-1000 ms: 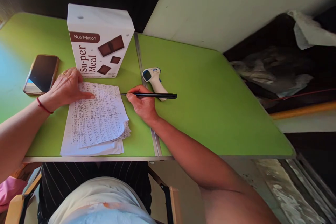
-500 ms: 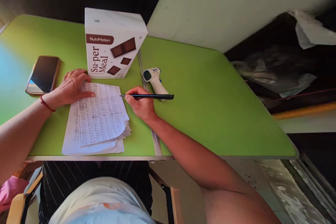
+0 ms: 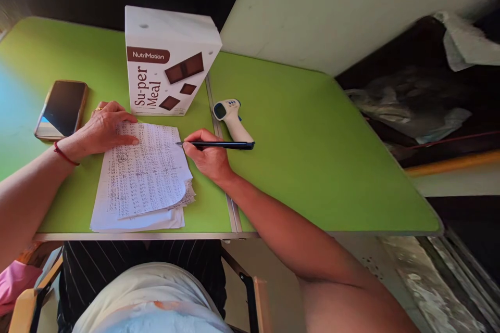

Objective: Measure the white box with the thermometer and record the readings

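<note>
A stack of paper sheets [image 3: 150, 182] covered in rows of handwriting lies on the green table [image 3: 312, 166]. My left hand [image 3: 105, 129] rests on its upper left corner, thumb and fingers apart, with a ring on one finger. In my right hand [image 3: 210, 158] is a dark pen [image 3: 230, 144], pinched between thumb and fingers and lying nearly level. Its tip is at the right edge of the top sheet; whether it touches cannot be made out. Just beyond my left fingertips stands a white NutriMotion box [image 3: 170, 73].
A smartphone [image 3: 62, 109] lies left of my left hand. Close behind the pen is a white infrared thermometer [image 3: 232, 117]. A metal seam [image 3: 211, 93] crosses the table. To the right, a dark shelf holds crumpled plastic [image 3: 410, 104]. Chair arms flank my lap.
My right hand and the pen have shifted slightly left, the pen tip a little further onto the sheet's edge. My left hand stays on the paper.
</note>
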Motion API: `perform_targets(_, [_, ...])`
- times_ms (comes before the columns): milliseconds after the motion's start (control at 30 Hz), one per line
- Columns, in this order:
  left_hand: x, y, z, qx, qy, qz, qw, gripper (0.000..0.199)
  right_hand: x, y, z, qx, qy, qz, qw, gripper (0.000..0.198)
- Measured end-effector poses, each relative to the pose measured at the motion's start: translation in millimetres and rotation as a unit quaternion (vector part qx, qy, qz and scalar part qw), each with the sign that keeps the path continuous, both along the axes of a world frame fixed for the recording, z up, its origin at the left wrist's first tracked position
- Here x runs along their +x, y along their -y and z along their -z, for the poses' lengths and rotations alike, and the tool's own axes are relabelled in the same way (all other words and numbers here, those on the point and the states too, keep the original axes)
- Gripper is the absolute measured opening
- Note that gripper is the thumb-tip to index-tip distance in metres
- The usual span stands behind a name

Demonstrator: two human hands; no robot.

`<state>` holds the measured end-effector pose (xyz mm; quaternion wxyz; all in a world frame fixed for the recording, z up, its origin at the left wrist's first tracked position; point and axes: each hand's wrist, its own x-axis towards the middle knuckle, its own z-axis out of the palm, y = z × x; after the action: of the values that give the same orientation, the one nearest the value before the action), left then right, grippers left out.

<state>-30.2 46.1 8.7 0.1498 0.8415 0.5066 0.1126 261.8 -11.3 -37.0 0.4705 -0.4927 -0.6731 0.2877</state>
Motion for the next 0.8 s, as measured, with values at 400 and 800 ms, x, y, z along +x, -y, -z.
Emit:
perform_targets(400, [0.2, -0.1, -1.1, -0.005, 0.003, -0.005, 1.0, 0.061, -0.7, 0.5, -3.9, -0.01, 0.011, -0.017, 1.0, 0.012])
perform_targets(800, [-1.2, -0.2, -0.5, -0.006, 0.004, -0.003, 1.0, 0.061, -0.6, -0.8, -0.5, 0.002, 0.002, -0.002, 1.0, 0.012])
